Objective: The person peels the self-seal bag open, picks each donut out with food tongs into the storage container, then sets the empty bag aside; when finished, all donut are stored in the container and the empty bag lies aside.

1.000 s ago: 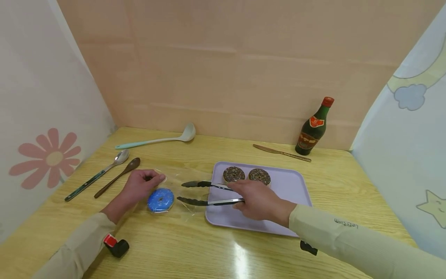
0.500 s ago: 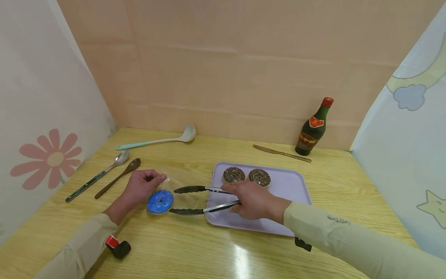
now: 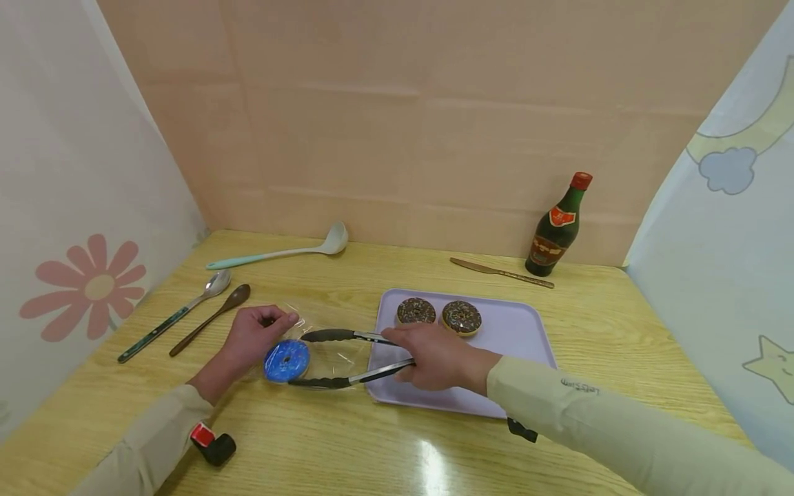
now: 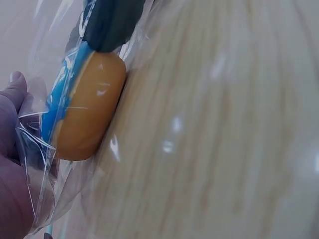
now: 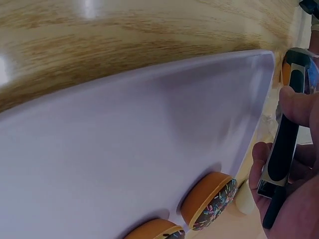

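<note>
Pinched in my left hand [image 3: 251, 337] is the edge of a clear plastic bag [image 3: 338, 358], which lies on the table. A blue-iced doughnut [image 3: 287, 361] lies within the bag, beside that hand; its tan side [image 4: 92, 107] shows through the plastic in the left wrist view. My right hand [image 3: 440, 355] grips metal tongs [image 3: 380, 373] with dark tips. The tongs are spread, one tip at the far right of the blue doughnut and one at its near right. In the left wrist view a dark tip [image 4: 112, 25] meets or overlaps the doughnut's upper end.
Two chocolate doughnuts [image 3: 461, 318] sit on a lilac tray [image 3: 515, 331] under and beyond my right hand. Farther back are a knife [image 3: 501, 272], a green bottle [image 3: 555, 231] and a ladle [image 3: 279, 253]. Left lie a metal spoon [image 3: 176, 313] and a wooden spoon [image 3: 211, 320].
My right hand has moved left with the tongs, and their tips have come from right of the blue doughnut to its right edge. The left hand keeps its pinch on the bag.
</note>
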The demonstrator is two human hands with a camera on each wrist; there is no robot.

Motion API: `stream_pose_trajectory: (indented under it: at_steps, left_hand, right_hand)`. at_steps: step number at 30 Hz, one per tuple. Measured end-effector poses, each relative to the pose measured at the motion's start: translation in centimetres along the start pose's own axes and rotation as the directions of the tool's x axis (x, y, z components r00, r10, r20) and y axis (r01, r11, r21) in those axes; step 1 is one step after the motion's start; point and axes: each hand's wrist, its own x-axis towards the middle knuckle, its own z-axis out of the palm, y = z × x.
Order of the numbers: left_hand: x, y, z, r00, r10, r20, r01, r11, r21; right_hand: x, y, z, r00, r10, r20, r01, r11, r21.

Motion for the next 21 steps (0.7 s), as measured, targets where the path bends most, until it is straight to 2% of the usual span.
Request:
stream_pose_trajectory:
  at_steps: [4, 10, 13, 19, 21]
  left_hand:
    - [-0.4, 1.6, 0.0, 1.0, -0.004, 0.001, 0.004, 1.0, 0.018]
    - [-0.5, 2.0, 0.1, 1.0, -0.025, 0.0, 0.025, 0.999, 0.029]
    - [-0.3, 1.5, 0.1, 1.0, -0.009, 0.0, 0.009, 0.999, 0.033]
    - [0.2, -1.1, 0.0, 1.0, -0.012, -0.002, 0.012, 0.999, 0.052]
    - [0.2, -1.5, -0.1, 1.0, -0.008, -0.015, 0.009, 0.998, 0.062]
  right_hand:
    - [0.3, -0.1, 0.3, 1.0, -0.015, 0.0, 0.015, 1.0, -0.012]
    - [0.3, -0.2, 0.5, 1.0, -0.018, 0.004, 0.018, 0.999, -0.033]
    - [0.2, -0.3, 0.4, 1.0, -0.012, -0.001, 0.012, 1.0, -0.029]
    - [-0.4, -0.1, 0.4, 0.999, 0.041, -0.017, -0.041, 0.999, 0.0]
    - [-0.7, 0.0, 0.3, 0.998, 0.063, -0.024, -0.063, 0.998, 0.012]
